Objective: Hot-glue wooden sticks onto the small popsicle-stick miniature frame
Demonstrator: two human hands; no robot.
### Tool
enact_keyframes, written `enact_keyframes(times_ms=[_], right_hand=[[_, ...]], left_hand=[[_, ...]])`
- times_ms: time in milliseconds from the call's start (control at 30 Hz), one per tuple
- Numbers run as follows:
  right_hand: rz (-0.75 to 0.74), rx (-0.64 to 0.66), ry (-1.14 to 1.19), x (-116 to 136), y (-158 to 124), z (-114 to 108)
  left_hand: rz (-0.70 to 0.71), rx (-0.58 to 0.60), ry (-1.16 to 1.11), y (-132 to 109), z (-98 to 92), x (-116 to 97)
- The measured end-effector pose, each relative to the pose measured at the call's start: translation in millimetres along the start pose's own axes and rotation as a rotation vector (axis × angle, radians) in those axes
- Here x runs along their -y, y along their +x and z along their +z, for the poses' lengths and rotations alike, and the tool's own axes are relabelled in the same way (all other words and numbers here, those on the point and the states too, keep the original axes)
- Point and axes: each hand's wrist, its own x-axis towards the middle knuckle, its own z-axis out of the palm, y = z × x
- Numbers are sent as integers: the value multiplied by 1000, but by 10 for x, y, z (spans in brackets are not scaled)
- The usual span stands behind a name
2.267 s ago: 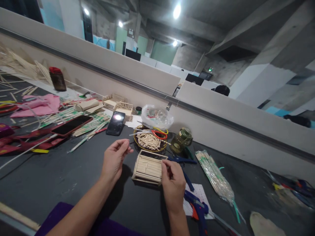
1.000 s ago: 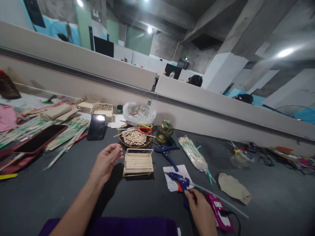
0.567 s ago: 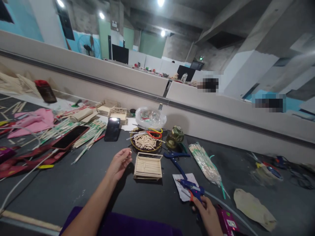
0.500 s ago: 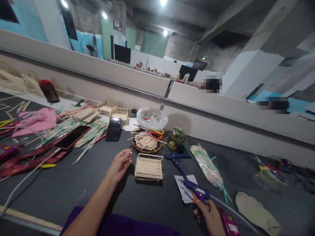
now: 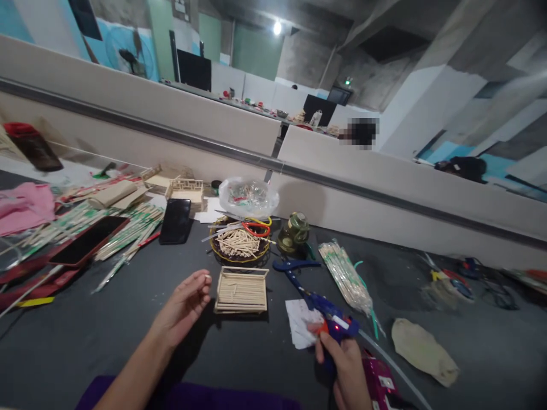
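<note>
My left hand (image 5: 184, 304) is pinched at the fingertips around a tiny pale stick piece (image 5: 208, 277). Just right of it, a small piece of furniture made of wooden sticks (image 5: 241, 291) stands on the dark table. My right hand (image 5: 344, 359) is wrapped round the handle of a blue glue gun (image 5: 335, 316), with a finger by its orange trigger and a red light glowing on its body. The gun's nozzle points up and left, above a white paper sheet (image 5: 301, 324). Beyond the stick model lies a yellow-rimmed basket (image 5: 213, 250) of cut sticks.
Scissors (image 5: 258, 226) lie across the basket. Blue pliers (image 5: 294, 273), a glass jar (image 5: 294, 233) and a bag of sticks (image 5: 345, 276) stand near. Phones (image 5: 175, 222) and stick bundles are at left; a beige cloth (image 5: 423, 350) and purple box (image 5: 380, 378) at right.
My right hand has lifted the glue gun slightly off the paper and shifted it left. My left hand still pinches the stick piece. The whole view has swung a little to the right.
</note>
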Motion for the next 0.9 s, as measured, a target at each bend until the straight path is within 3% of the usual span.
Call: enact_keyframes(times_ms=[233,367,633,900], right_hand=[[-35,125,-196,0,-275,646],[-120,51,-279,36,-365,884],[-268,-13,-419,24,-443,977],[-235,-36,-422,4,-467,957]], left_hand=[[-136,56,-60,-171,77,100],[-127,115,-26,-190,85,112],[-108,92,20,-235,124,136],[-62,121,60,-260,138,149]])
